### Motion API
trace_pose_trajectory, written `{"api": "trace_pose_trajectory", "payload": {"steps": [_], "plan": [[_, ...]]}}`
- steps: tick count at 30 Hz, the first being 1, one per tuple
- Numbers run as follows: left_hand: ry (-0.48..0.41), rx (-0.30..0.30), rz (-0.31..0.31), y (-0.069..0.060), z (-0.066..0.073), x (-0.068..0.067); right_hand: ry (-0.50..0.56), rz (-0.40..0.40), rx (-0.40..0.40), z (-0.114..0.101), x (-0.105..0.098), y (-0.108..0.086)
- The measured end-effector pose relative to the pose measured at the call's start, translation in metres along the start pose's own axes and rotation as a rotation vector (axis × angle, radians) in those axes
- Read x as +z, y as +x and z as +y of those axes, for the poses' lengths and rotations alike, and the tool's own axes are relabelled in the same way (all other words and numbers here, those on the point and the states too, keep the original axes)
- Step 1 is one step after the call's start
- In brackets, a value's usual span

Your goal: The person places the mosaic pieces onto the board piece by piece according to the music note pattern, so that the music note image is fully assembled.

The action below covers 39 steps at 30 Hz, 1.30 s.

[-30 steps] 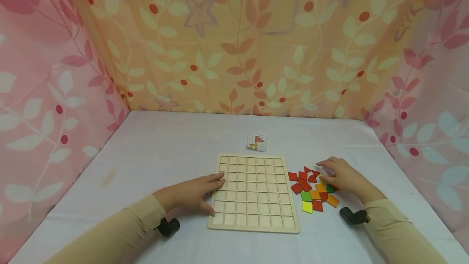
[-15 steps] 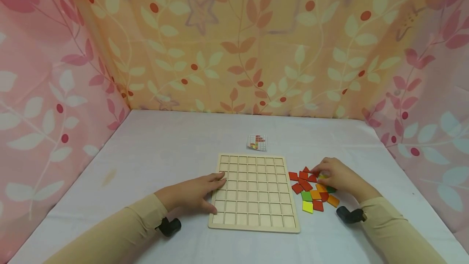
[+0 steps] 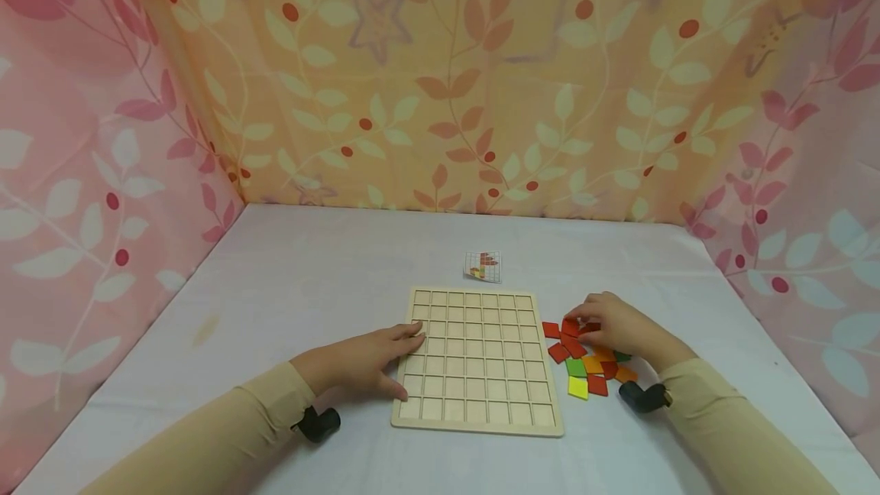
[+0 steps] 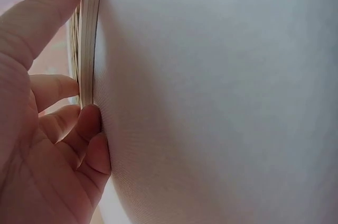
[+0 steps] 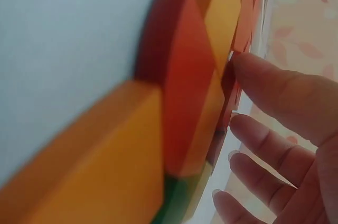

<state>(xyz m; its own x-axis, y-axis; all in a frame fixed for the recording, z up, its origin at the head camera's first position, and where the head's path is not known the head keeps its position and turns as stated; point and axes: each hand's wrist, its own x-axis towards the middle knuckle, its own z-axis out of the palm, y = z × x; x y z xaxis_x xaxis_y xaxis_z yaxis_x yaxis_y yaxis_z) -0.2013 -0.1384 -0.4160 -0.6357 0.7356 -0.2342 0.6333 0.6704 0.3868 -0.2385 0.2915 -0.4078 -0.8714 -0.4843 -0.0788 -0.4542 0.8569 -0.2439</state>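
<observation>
Spread left hand point(image 3: 364, 361) on a pale wooden grid board point(image 3: 476, 361), right hand point(image 3: 626, 327) with fingers and thumb apart at flat red, orange, green and yellow tiles point(image 3: 593, 364)

From the head view I get the whole board, at lower centre of the frame, and the cluster of tiles just to its right. Only there can I see the small white card with a coloured pattern printed on a grid point(image 3: 483, 266), above the board near the middle.

My left wrist view adds the board seen edge-on at upper left, with two bent fingers point(image 4: 96, 152) against its side, close to the white cloth point(image 4: 222, 102).

My right wrist view brings up a blurred orange tile point(image 5: 105, 176) at lower left, a red tile with a curved side point(image 5: 187, 92) near the centre and a gap at right between thumb point(image 5: 285, 97) and forefinger. I cannot tell whether they touch a red tile.

The left forearm, in a beige sleeve point(image 3: 206, 426), enters from lower left; the fingers lie over the board's left edge, the thumb lower along it. The right forearm, in a matching beige sleeve point(image 3: 742, 411), slants up from lower right, fingertips pointing left at the upper red tiles.
</observation>
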Motion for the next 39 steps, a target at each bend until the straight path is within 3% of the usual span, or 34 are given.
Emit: {"api": "trace_pose_trajectory", "payload": {"steps": [8, 21, 39], "plan": [[0.005, 0.003, 0.008, 0.001, -0.001, 0.002, 0.032, -0.023, -0.02, -0.01, -0.003, 0.006], [0.021, 0.023, -0.013, 0.003, -0.001, 0.0, 0.1, -0.063, 0.102, -0.015, -0.003, 0.013], [0.004, 0.019, -0.024, 0.003, -0.002, -0.001, 0.199, -0.104, 0.135, -0.007, -0.009, 0.016]]}}
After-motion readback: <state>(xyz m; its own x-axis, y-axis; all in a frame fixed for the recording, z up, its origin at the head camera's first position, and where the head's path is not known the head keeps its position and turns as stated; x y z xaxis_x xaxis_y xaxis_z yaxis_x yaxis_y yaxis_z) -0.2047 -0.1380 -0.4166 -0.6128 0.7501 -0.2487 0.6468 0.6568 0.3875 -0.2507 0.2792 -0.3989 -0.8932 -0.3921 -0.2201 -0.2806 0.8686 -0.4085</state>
